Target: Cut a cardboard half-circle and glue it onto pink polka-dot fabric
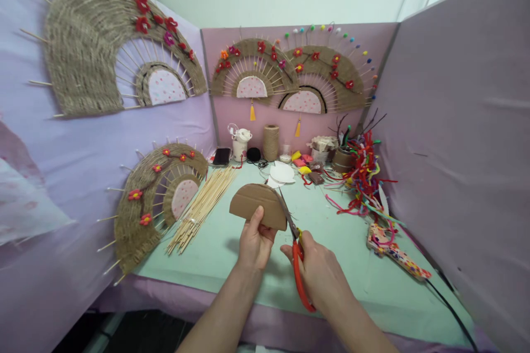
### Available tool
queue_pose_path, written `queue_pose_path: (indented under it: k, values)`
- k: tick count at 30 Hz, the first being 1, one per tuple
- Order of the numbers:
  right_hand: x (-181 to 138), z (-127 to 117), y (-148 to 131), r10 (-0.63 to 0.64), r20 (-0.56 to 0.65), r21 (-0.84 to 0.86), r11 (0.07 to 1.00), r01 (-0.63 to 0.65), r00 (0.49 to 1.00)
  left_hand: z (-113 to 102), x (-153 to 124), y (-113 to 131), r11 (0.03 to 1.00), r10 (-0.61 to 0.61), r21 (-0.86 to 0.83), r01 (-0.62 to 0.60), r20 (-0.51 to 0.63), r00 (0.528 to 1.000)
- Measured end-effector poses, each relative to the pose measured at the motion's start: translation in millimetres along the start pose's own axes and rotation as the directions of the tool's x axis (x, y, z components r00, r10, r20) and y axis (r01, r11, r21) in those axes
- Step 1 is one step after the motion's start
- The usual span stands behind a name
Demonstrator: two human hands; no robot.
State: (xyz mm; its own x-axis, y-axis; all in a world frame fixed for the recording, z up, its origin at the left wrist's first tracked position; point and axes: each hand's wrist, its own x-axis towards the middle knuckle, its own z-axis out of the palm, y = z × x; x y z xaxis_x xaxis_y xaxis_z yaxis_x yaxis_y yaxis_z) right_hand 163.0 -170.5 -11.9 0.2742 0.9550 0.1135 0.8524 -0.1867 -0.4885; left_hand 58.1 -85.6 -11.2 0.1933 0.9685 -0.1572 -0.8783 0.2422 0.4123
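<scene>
My left hand (255,240) grips a half-round piece of brown cardboard (252,202) by its lower edge, thumb on the near face. The cardboard is held up above the green-covered table, its curved side facing away from me. My right hand (317,265) holds a pair of scissors (297,265) with red handles. The scissor blades are parted and lie along the right end of the cardboard's curved edge. Whether they touch or bite into the cardboard, I cannot tell.
A bundle of thin wooden sticks (207,204) lies left of my hands, beside a twine-woven fan (138,220). At the back stand a twine spool (271,142) and white paper pieces (282,172). Colourful pipe cleaners (364,165) and a patterned glue gun (397,251) with a cord are at the right.
</scene>
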Motion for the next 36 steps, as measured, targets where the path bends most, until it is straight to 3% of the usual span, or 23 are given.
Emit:
queue_pose_path:
  k: [5, 11, 15, 24, 32, 36]
  values:
    - [1.3, -0.6, 9.6, 0.015, 0.003, -0.009, 1.0, -0.015, 1.0, 0.2, -1.5, -0.5, 1.0, -0.023, 0.013, 0.023, 0.003, 1.0]
    - [0.1, -8.2, 20.0, -0.066, 0.091, 0.243, 0.969, 0.042, 0.994, -1.2, 2.3, -1.1, 0.999, -0.038, 0.039, 0.037, 0.026, 0.999]
    - [-3.0, -10.6, 22.4, -0.077, 0.157, 0.28, 0.959, 0.031, 0.985, -2.6, 5.8, -0.9, 0.997, -0.051, 0.054, 0.048, 0.053, 0.997]
    - [0.4, -24.9, 8.9, 0.018, 0.183, 0.131, 0.99, -0.043, 0.983, -14.8, -1.2, -6.4, 0.988, -0.082, 0.14, 0.066, 0.111, 0.99]
    - [-1.9, -31.9, 9.3, 0.025, 0.143, -0.115, 0.993, -0.009, 0.989, -19.4, -0.5, -5.5, 0.978, -0.11, 0.194, 0.081, 0.144, 0.983]
    - [-3.0, -34.9, 9.9, 0.02, 0.172, -0.127, 0.992, 0.002, 0.985, -22.3, 0.8, -6.0, 0.976, -0.122, 0.199, 0.094, 0.137, 0.983]
